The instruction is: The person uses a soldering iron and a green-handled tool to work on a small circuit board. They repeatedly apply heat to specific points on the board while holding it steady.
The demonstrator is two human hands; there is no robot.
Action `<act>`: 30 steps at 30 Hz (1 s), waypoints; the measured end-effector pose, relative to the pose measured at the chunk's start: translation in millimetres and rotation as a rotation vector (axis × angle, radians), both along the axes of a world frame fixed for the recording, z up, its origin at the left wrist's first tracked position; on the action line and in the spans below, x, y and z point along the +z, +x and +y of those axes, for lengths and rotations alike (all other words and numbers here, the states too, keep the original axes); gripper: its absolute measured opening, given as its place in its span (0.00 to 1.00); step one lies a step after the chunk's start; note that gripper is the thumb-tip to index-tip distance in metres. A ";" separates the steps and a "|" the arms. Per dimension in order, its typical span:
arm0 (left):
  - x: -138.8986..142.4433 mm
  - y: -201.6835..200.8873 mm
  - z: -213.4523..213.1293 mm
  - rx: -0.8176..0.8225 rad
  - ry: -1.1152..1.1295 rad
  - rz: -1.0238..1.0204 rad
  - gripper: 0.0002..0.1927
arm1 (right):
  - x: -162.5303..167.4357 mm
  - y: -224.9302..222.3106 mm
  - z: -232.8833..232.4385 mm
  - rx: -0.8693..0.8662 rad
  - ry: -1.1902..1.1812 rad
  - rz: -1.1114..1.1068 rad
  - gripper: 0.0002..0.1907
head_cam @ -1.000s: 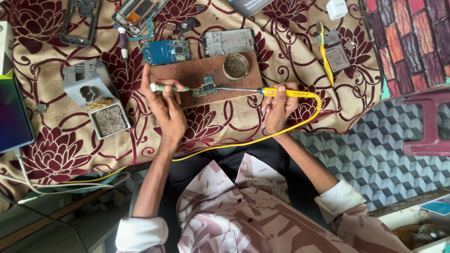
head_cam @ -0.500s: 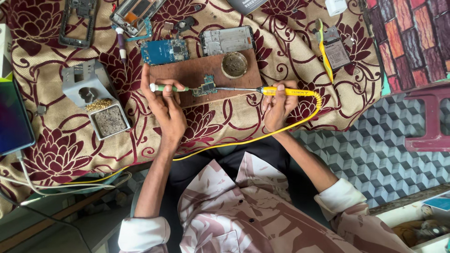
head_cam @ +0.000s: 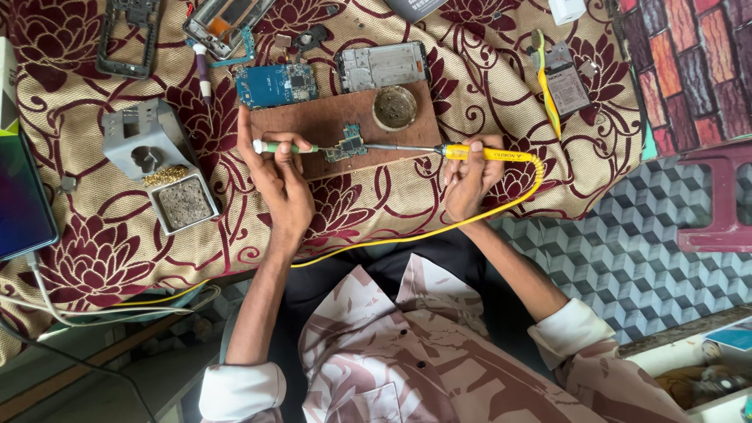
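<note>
A small green circuit board [head_cam: 348,145] lies on a brown wooden board [head_cam: 329,125]. My left hand [head_cam: 274,176] grips a green-handled tool [head_cam: 278,146] whose tip reaches the circuit board from the left. In my right hand [head_cam: 468,182] is a yellow soldering iron [head_cam: 486,153], its metal tip meeting the circuit board from the right. The iron's yellow cable [head_cam: 439,227] loops down across the patterned cloth.
A round tin [head_cam: 395,107] sits on the wooden board. Behind it lie a blue circuit board [head_cam: 274,84], a phone frame [head_cam: 381,65] and other phone parts. At left stand a grey iron stand [head_cam: 149,145] with sponge tray [head_cam: 184,202] and a lit phone [head_cam: 22,196].
</note>
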State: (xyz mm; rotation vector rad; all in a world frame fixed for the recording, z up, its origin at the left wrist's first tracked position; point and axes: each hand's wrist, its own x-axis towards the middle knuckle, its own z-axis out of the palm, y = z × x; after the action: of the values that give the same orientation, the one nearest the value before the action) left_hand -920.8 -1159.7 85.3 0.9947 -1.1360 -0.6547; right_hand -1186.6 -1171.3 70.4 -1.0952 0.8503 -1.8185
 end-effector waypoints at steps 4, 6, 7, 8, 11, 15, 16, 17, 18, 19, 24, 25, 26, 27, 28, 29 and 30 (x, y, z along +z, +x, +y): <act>-1.3 0.7 0.5 -0.019 -0.030 0.006 0.28 | -0.6 1.9 -1.2 -0.004 0.027 -0.061 0.10; -0.4 1.8 0.9 -0.018 0.000 0.016 0.30 | -0.6 2.7 -1.3 0.006 0.005 -0.027 0.10; 0.1 2.1 1.3 -0.015 0.009 0.008 0.30 | -0.6 2.6 -1.0 0.011 -0.006 -0.009 0.10; 0.6 2.2 1.8 -0.012 0.018 0.000 0.29 | -0.5 2.3 -0.5 0.008 0.001 -0.015 0.10; 1.4 2.5 3.6 -0.002 0.037 -0.019 0.29 | -0.6 1.8 0.1 0.008 0.016 -0.034 0.10; 0.6 1.4 3.6 -0.012 0.019 -0.007 0.29 | -0.9 1.0 -0.2 0.018 0.016 -0.054 0.09; 0.2 1.4 3.3 -0.012 0.019 0.003 0.30 | -1.1 1.0 -0.4 0.019 0.010 -0.057 0.09; 0.0 1.2 2.9 -0.012 0.020 0.013 0.30 | -1.0 0.9 -0.3 0.016 0.012 -0.052 0.09; -0.2 1.3 2.6 -0.012 0.020 0.022 0.30 | -1.2 1.1 -0.2 0.014 0.015 -0.047 0.10; -0.4 1.3 2.7 -0.016 0.009 0.016 0.29 | -1.2 1.4 -0.3 0.014 0.017 -0.043 0.10; -1.4 2.7 4.7 -0.023 -0.001 0.035 0.28 | -1.2 3.4 -1.4 0.007 0.010 -0.018 0.11; -1.8 3.8 5.0 -0.020 0.002 0.025 0.29 | -1.3 3.5 -0.8 0.006 0.016 -0.008 0.11; -2.2 5.0 5.1 -0.018 0.004 0.018 0.29 | -1.4 4.0 0.1 0.005 -0.011 0.037 0.11; -2.8 5.3 5.3 -0.015 0.006 0.013 0.30 | -1.4 4.5 1.1 0.006 -0.038 0.085 0.11; -3.5 5.2 5.8 -0.026 -0.008 0.024 0.29 | -1.3 5.0 2.9 0.006 -0.065 0.132 0.11; -3.9 5.7 5.8 -0.035 -0.024 0.031 0.28 | -1.1 5.7 4.3 0.002 -0.071 0.154 0.11; -4.3 6.1 6.8 -0.045 -0.038 0.039 0.27 | -0.9 6.4 6.5 -0.001 -0.075 0.176 0.11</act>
State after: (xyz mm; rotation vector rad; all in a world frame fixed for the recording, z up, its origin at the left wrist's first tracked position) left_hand -914.8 -1153.0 81.0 0.9233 -1.1351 -0.6833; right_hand -1180.1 -1164.8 69.5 -1.3182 0.8901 -1.7866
